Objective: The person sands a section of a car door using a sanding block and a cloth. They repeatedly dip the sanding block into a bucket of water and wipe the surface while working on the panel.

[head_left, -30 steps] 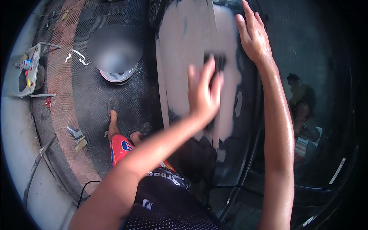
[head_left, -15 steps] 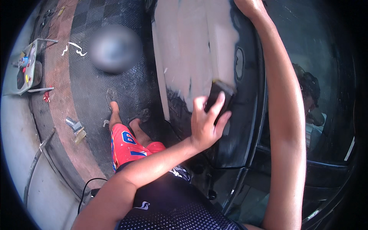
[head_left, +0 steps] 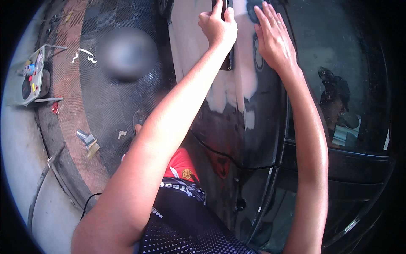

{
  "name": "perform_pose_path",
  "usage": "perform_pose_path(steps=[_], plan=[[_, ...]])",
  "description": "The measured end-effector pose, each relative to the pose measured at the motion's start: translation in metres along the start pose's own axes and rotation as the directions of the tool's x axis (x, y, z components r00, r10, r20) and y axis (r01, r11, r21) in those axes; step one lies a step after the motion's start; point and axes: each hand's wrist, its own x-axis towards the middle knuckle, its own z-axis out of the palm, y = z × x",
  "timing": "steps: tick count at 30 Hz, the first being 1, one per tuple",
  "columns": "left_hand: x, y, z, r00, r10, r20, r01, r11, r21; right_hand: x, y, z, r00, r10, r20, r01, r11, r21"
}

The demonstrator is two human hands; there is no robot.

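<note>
Both hands are at the pale patch [head_left: 245, 63] on the dark car panel [head_left: 266, 114]. The left hand [head_left: 218, 28] is curled over a dark block [head_left: 228, 64] that lies lengthwise on the patch; the right hand [head_left: 275, 42], straight-fingered with nothing visible in it, seems to rest at the patch's right edge. To rub such a surface well, the block is probably best kept flat, with pressure spread along its length and overlapping strokes, so that no corner digs in; the flat palm could feel for ridges. The far ends of patch and block are cut off by the upper border, and the block's underside is hidden. Left of the patch, a round blur [head_left: 127, 55] masks some floor [head_left: 110, 97]; right of it, reflections in the window [head_left: 321, 51] are hard to make out.
</note>
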Motion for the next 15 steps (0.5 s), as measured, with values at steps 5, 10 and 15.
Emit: perform_pose_path(steps=[5,10,15], plan=[[0.002,0.001,-0.011,0.999,0.038,-0.008,-0.038,0.998,0.057,0.011,-0.009,0.01,0.997,0.059,-0.048,-0.057,0.997,0.048],[-0.139,0.033,-0.077,0.991,0.092,0.1,-0.095,0.995,0.025,0.004,0.003,0.017,0.997,0.044,-0.063,-0.042,0.999,0.035],[-0.231,0.048,-0.131,0.974,0.161,0.159,-0.142,0.982,-0.128,0.008,0.005,0.012,0.996,0.036,-0.082,-0.032,0.999,0.044]])
